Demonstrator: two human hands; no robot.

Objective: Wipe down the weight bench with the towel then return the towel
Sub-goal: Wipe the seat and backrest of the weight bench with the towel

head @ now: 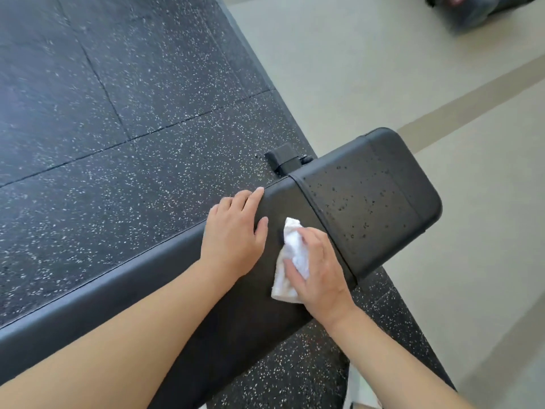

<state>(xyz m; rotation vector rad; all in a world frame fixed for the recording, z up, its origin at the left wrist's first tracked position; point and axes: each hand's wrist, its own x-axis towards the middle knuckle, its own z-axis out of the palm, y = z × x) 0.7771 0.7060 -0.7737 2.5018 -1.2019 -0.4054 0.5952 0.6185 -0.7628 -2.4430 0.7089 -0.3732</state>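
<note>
The black padded weight bench [368, 199] runs from the lower left to the right of the view. Its end pad is speckled with water droplets. My left hand [236, 234] lies flat on the long pad, fingers over the far edge. My right hand [317, 267] grips a crumpled white towel [290, 261] and presses it on the long pad, just before the seam to the end pad. Part of the towel is hidden under my fingers.
Black speckled rubber floor tiles [118, 98] lie beyond and under the bench. A black bench frame bracket [284, 162] sticks out at the seam. Beige floor [354, 69] stretches to the right, with a dark blurred object [477, 10] at the top right corner.
</note>
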